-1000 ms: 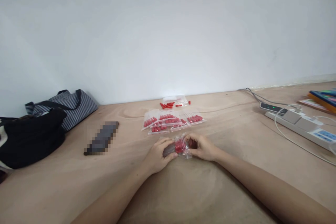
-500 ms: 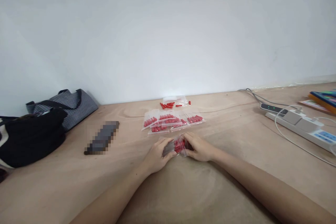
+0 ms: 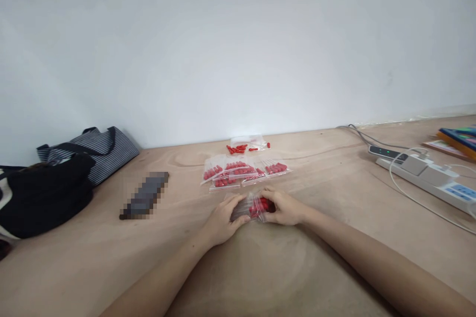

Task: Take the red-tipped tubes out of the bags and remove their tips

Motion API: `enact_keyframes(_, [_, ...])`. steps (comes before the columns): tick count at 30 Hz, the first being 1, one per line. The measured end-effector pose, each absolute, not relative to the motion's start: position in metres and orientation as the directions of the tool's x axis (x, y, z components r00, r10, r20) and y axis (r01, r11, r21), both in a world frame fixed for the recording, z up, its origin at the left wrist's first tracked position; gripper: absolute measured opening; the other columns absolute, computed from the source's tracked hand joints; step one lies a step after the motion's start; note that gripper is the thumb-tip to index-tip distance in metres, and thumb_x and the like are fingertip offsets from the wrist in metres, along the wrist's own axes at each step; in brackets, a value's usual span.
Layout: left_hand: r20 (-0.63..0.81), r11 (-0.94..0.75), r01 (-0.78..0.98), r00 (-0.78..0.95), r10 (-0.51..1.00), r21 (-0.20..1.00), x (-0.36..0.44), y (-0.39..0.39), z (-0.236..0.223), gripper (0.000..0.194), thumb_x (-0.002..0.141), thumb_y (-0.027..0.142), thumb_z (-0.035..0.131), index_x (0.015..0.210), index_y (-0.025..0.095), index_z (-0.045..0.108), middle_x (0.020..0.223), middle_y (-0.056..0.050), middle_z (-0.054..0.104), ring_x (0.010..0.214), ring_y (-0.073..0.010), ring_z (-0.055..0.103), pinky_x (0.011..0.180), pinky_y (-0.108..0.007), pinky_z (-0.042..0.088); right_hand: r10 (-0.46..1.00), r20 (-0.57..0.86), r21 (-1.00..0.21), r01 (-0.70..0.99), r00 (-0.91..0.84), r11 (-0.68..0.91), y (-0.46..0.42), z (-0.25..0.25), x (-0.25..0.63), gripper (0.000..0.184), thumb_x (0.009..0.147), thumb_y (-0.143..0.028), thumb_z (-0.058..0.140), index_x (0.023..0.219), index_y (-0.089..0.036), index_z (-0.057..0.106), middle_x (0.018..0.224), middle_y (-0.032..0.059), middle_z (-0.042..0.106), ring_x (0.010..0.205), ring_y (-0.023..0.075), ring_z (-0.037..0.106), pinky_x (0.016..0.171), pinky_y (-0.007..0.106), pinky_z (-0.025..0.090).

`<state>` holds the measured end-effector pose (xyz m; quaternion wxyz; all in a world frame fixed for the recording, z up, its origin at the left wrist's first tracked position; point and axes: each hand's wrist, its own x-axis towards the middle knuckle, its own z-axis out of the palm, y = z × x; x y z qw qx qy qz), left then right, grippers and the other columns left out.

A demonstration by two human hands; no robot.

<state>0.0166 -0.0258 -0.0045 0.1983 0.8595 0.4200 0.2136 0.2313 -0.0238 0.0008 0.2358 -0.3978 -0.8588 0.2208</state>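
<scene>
Left hand point(image 3: 226, 219), clear bag point(image 3: 252, 208) of red pieces point(image 3: 263, 204), right hand point(image 3: 285, 208), on the table point(image 3: 275, 262).
Left thumb and fingers clamp its left end; probably light, limp and slippery, the bag is best pinched by its edges; right thumb and fingers clamp its right end.

1 plain pale wall point(image 3: 238, 49) rises behind a light-brown wooden bench point(image 3: 74, 267) with faint grain; soft light falls brightest low on the wall's middle.

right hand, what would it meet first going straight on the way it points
The plastic bag of red pieces it touches, then probably the left hand, though depth is unclear.
</scene>
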Motion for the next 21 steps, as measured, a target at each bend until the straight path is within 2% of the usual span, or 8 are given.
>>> enact_keyframes(3, [0.186, -0.563, 0.641, 0.558, 0.809, 0.522, 0.017, -0.026, -0.004, 0.044, 0.077, 0.035, 0.052, 0.118, 0.017, 0.046, 0.12, -0.009, 0.052, 0.109, -0.0221, 0.049, 0.093, -0.037, 0.04, 0.794, 0.238, -0.666, 0.501, -0.56, 0.553, -0.021, -0.003, 0.236, 0.024, 0.067, -0.019, 0.06, 0.091, -0.016, 0.058, 0.076, 0.0004, 0.056, 0.066, 0.012, 0.049, 0.06, 0.023, 0.04])
enact_keyframes(6, [0.177, -0.551, 0.65, 0.55, 0.817, 0.524, 0.018, -0.026, -0.002, 0.044, 0.078, 0.035, 0.052, 0.117, 0.017, 0.046, 0.121, -0.009, 0.052, 0.11, -0.0227, 0.048, 0.094, -0.038, 0.039, 0.784, 0.27, -0.737, 0.404, -0.56, 0.542, -0.02, -0.006, 0.238, 0.038, 0.068, -0.026, 0.063, 0.104, -0.019, 0.056, 0.085, 0.001, 0.061, 0.07, 0.0132, 0.053, 0.064, 0.024, 0.042])
enact_keyframes(8, [0.176, -0.544, 0.654, 0.542, 0.822, 0.526, 0.018, -0.027, -0.002, 0.043, 0.078, 0.035, 0.052, 0.117, 0.018, 0.047, 0.121, -0.01, 0.052, 0.111, -0.0233, 0.048, 0.094, -0.04, 0.039, 0.791, 0.29, -0.741, 0.397, -0.539, 0.542, -0.021, -0.008, 0.236, 0.043, 0.065, -0.031, 0.067, 0.106, -0.02, 0.058, 0.088, 0.0016, 0.062, 0.072, 0.014, 0.054, 0.066, 0.025, 0.042])
enact_keyframes(13, [0.164, -0.538, 0.651, 0.544, 0.823, 0.536, 0.017, -0.026, -0.003, 0.043, 0.078, 0.034, 0.051, 0.117, 0.018, 0.046, 0.122, -0.01, 0.051, 0.112, -0.0234, 0.047, 0.094, -0.04, 0.038, 0.834, 0.309, -0.775, 0.388, -0.456, 0.499, -0.021, -0.014, 0.234, 0.024, 0.07, -0.034, 0.062, 0.088, -0.018, 0.066, 0.075, 0.0012, 0.06, 0.064, 0.0118, 0.053, 0.061, 0.023, 0.042])
enact_keyframes(17, [0.154, -0.525, 0.671, 0.532, 0.833, 0.523, 0.015, -0.025, -0.004, 0.044, 0.077, 0.035, 0.052, 0.117, 0.017, 0.046, 0.122, -0.01, 0.051, 0.111, -0.0236, 0.047, 0.095, -0.04, 0.038, 0.904, 0.274, -0.842, 0.372, -0.329, 0.391, -0.015, -0.02, 0.244, 0.026, 0.071, -0.034, 0.06, 0.09, -0.017, 0.065, 0.077, 0.0025, 0.061, 0.065, 0.0117, 0.053, 0.061, 0.024, 0.043])
enact_keyframes(21, [0.163, -0.531, 0.673, 0.531, 0.831, 0.514, 0.007, -0.023, -0.003, 0.043, 0.077, 0.035, 0.052, 0.117, 0.019, 0.047, 0.122, -0.008, 0.052, 0.111, -0.0231, 0.048, 0.094, -0.04, 0.038, 0.928, 0.204, -0.868, 0.381, -0.312, 0.318, -0.01, -0.022, 0.264, 0.028, 0.069, -0.033, 0.06, 0.092, -0.016, 0.064, 0.073, 0.0011, 0.061, 0.056, 0.0091, 0.049, 0.055, 0.023, 0.042])
